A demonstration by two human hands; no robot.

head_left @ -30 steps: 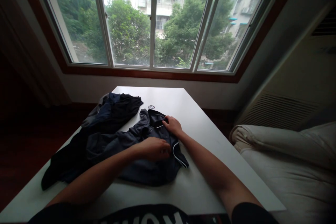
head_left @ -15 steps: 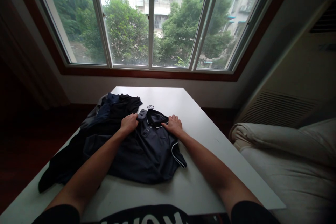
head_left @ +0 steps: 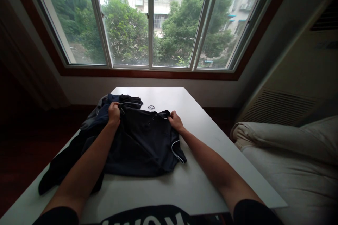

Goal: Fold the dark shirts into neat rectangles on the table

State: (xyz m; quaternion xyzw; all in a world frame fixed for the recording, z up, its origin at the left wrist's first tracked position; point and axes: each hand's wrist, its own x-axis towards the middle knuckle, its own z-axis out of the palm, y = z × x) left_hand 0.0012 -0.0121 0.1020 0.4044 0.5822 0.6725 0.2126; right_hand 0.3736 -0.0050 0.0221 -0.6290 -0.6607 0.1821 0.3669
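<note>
Head view: on the white table (head_left: 132, 193), around mid-surface and leaning toward the left edge, a dark shirt (head_left: 139, 140), spread with shallow folds, collar side toward the far edge, a strip of bare tabletop between its lower side and the near edge. At the top of the shirt, a black collar (head_left: 165, 114) with a white line, and next to it a short row of buttons (head_left: 151, 119). Toward the right edge, a sleeve cuff (head_left: 179, 151) with curved white trim, flat on the tabletop. At the upper left of the shirt, left hand (head_left: 114, 113) clamped on the fabric, just beside a white-trimmed portion overlapping the pile; exact finger placement hidden. At the upper right of the shirt, right hand (head_left: 174, 121) clamped on the fabric by the collar, fingertips together on the cloth. Just beyond the shirt, toward the far edge, a small oval item (head_left: 151, 107), flat, apart from both hands, type too small to tell. Along the left edge, a clothes pile (head_left: 92, 123) in black, blue and grey, partly behind the left forearm, with a black garment (head_left: 56, 170) extending toward the near left corner. Beyond the far edge, a window (head_left: 150, 24); beyond the right edge, a pale sofa (head_left: 287, 158).
</note>
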